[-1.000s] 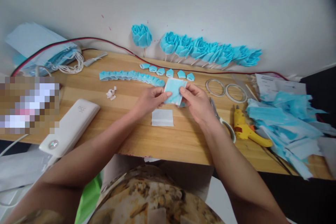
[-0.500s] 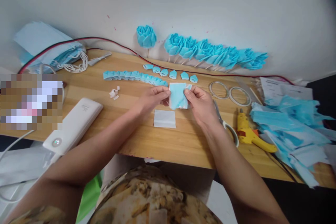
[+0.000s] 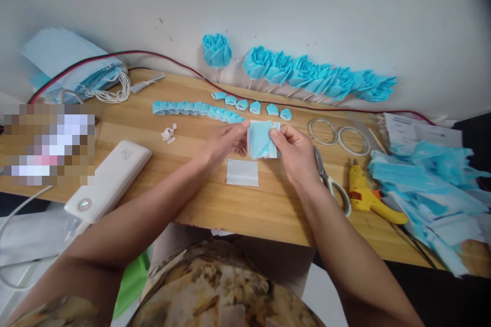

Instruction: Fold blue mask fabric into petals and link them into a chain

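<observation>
Between my hands, just above the wooden table (image 3: pixel 199 204), is a small light-blue square of thin fabric (image 3: pixel 261 139) with white edges. My left hand (image 3: pixel 230 143) grips its left edge, thumb on top at the upper corner. On the other side, my right hand (image 3: pixel 293 148) pinches the right edge between thumb and fingers. A white square piece (image 3: pixel 242 172) lies flat on the table just below. Behind my hands runs an overlapping row of folded blue petals (image 3: pixel 197 110), and several single folded petals (image 3: pixel 254 108) sit beyond it.
Blue fabric flowers on sticks (image 3: pixel 299 71) lean along the wall. To the right are two tape rolls (image 3: pixel 353 141), scissors (image 3: pixel 333 184), a yellow glue gun (image 3: pixel 364 194) and blue scraps (image 3: pixel 425 179). A white power bank (image 3: pixel 111 179) and a stack of face masks (image 3: pixel 72 61) are left.
My left thumb has shifted up toward the square's top left corner, and the square has turned a little. The whole view has moved slightly; the table's other things lie as before.
</observation>
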The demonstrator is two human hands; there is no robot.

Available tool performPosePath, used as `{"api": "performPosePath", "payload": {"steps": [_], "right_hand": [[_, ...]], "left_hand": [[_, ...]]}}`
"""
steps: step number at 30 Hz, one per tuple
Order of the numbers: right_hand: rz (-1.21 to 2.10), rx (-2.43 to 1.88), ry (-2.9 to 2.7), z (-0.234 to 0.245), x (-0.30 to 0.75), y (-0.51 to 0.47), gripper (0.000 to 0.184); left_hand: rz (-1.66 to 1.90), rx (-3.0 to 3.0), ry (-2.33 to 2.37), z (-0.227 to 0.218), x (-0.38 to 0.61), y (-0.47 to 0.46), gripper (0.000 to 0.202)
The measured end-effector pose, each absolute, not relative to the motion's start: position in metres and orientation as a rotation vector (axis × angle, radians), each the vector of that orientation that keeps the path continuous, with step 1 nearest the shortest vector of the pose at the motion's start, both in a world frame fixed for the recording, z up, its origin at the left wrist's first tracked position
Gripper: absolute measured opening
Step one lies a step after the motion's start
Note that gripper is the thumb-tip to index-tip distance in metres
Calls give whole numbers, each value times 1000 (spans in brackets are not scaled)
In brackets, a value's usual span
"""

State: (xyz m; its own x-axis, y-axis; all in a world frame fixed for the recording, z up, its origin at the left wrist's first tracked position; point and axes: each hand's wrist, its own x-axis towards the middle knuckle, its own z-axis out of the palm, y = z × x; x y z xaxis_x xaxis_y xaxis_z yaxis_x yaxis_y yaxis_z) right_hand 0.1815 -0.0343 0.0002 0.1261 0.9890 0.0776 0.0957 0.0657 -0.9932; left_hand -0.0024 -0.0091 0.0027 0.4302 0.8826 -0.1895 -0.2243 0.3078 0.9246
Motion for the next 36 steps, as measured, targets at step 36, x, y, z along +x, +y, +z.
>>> {"api": "performPosePath", "payload": {"steps": [36], "right_hand": [[-143, -1380, -2061, 0, 179, -44, 9]], "left_hand": [[847, 1278, 1024, 9, -1, -15, 19]]}}
